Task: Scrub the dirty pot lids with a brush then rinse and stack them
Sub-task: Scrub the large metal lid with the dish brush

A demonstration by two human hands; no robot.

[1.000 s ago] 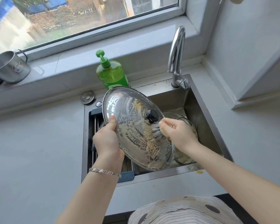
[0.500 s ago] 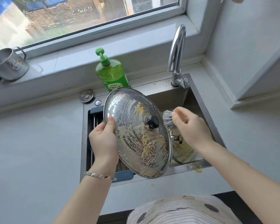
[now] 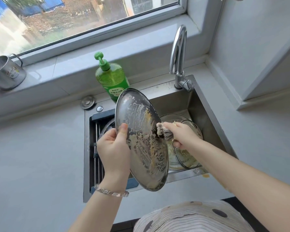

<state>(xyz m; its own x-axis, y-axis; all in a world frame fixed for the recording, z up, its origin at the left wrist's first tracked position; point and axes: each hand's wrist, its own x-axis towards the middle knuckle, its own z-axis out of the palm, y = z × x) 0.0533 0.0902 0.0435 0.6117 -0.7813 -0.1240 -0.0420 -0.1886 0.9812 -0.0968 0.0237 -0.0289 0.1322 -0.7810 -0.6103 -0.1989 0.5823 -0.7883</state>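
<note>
A large glass pot lid smeared with yellow residue and suds is held tilted above the sink. My left hand grips its left rim, thumb on the glass. My right hand holds a brush whose bristles press on the lid beside its knob, which is mostly hidden. Behind my right hand, dirty glass lids lie in the basin.
A green dish soap bottle stands behind the sink, and a chrome faucet rises at the back right. A dark drain rack spans the sink's left side. A metal mug sits on the window ledge. Grey counter surrounds the sink.
The lid has turned more edge-on toward the right. My right hand brought the brush back down from the lid's upper right edge to the area by the knob.
</note>
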